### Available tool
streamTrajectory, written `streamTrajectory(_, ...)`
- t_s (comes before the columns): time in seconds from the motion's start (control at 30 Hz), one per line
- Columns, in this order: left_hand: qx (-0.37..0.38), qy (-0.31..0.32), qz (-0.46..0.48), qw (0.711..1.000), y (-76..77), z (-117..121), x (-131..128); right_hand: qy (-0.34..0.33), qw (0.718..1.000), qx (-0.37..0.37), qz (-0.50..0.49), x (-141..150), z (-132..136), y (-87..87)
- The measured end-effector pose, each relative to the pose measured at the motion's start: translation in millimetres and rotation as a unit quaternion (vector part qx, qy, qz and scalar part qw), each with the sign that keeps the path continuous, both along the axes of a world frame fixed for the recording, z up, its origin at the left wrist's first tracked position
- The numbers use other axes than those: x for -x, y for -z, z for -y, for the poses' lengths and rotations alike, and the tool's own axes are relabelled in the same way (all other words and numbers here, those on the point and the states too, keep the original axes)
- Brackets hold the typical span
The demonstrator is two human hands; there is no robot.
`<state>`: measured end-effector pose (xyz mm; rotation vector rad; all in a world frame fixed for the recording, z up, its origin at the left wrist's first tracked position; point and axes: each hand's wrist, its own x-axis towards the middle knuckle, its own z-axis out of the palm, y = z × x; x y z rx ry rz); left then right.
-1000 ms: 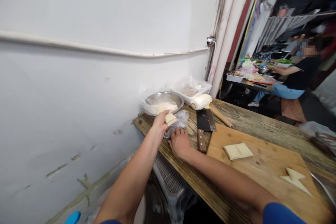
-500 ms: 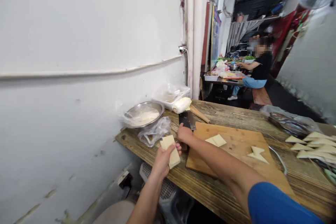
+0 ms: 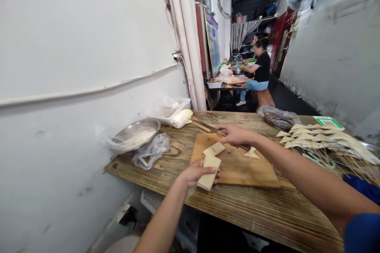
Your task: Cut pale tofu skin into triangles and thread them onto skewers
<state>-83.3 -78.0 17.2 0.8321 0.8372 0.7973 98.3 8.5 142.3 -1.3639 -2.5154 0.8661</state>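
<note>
My left hand (image 3: 198, 172) is closed around a small stack of pale tofu sheets (image 3: 211, 166), held over the near left edge of the wooden cutting board (image 3: 252, 174). Just beyond the stack, more pale sheets (image 3: 214, 149) lie on the board. My right hand (image 3: 236, 134) grips a knife (image 3: 204, 123) above the board's far side; its dark blade is seen nearly edge-on, pointing left. Under my right wrist a few cut triangular pieces (image 3: 252, 153) rest on the board, partly hidden.
Left on the wooden table (image 3: 178, 142) are a metal bowl (image 3: 136, 134), a crumpled plastic bag (image 3: 152, 151), a white container (image 3: 169, 110) and a pale cabbage (image 3: 181, 118). Skewered triangles (image 3: 314, 136) lie right, near green-handled scissors (image 3: 323, 161). A person (image 3: 261, 67) sits at a far table.
My right hand has lifted the knife off the table and moved right, over the board. My left hand has carried the stack right to the board's edge. The view has turned right.
</note>
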Motion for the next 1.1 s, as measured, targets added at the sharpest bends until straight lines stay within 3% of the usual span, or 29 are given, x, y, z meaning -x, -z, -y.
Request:
streamTrajectory(0.1,0.024,0.001,-0.039,0.999,5.0,-28.1,-16.2,0.058,0.975,0.047,-0.210,-66.0,32.5,8.9)
streamTrajectory(0.17,0.036,0.009,-0.057,0.998,6.0,-45.4,-19.7,0.105,0.956,0.035,-0.273,-101.4,52.8,20.6)
streamTrajectory(0.37,0.027,0.035,-0.115,0.992,-6.2,-63.0,-35.9,0.241,0.943,0.018,-0.230,-164.2,102.0,71.6)
streamTrajectory(0.47,-0.033,0.084,-0.209,0.974,-10.6,-63.0,-62.3,0.263,0.939,0.033,-0.217,-173.3,120.8,96.9)
streamTrajectory(0.53,-0.108,0.099,-0.308,0.940,-12.0,-62.8,-80.1,0.264,0.942,0.037,-0.204,-173.5,130.3,106.7)
streamTrajectory(0.63,-0.221,-0.019,-0.421,0.880,-11.2,-54.1,-95.4,0.248,0.958,0.000,-0.145,-170.8,141.0,108.3)
streamTrajectory(0.73,-0.292,-0.150,-0.456,0.827,-3.8,-31.3,-96.8,0.217,0.971,-0.084,-0.046,-169.8,148.7,100.8)
streamTrajectory(0.83,-0.328,-0.158,-0.494,0.790,8.8,-7.7,-96.4,0.189,0.975,-0.110,0.028,-169.2,153.4,93.5)
streamTrajectory(0.93,-0.329,-0.162,-0.517,0.774,20.1,1.0,-99.6,0.180,0.975,-0.100,0.079,-165.9,155.8,88.6)
streamTrajectory(1.1,-0.336,-0.201,-0.471,0.791,29.1,-6.5,-96.9,0.183,0.973,-0.091,0.104,-159.1,158.8,85.3)
